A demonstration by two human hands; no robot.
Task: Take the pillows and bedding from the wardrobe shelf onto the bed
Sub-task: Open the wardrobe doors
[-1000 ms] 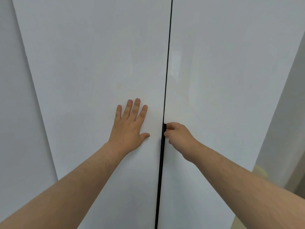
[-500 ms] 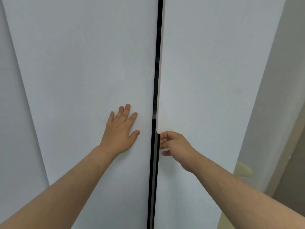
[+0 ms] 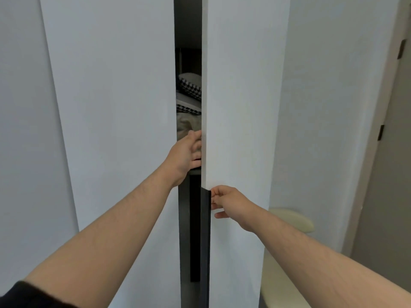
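Right hand point(image 3: 231, 202): fingertips pinch the top of the dark strip handle point(image 3: 205, 236) that runs down the near edge of the right wardrobe door point(image 3: 240, 96); the thumb lies below, apart from the handle. Left hand point(image 3: 185, 153): reaches into the gap between the two doors, fingers curled around the inner edge of the right door, their tips hidden behind it, so that the closeness of the grip cannot be told. Left wardrobe door point(image 3: 111, 107): white, shut or nearly so, left of the gap. Through the narrow opening, on a shelf just above and beyond the left hand, a stack of pillows and bedding point(image 3: 189, 103) shows in part: a black-and-white houndstooth piece on top, a white layer under it, a second houndstooth edge, then beige fabric lowest, just beside the left hand's fingers. To the far right, a pale cream rounded object point(image 3: 291, 221) projects from behind the right door, near a grey room door point(image 3: 387, 174).
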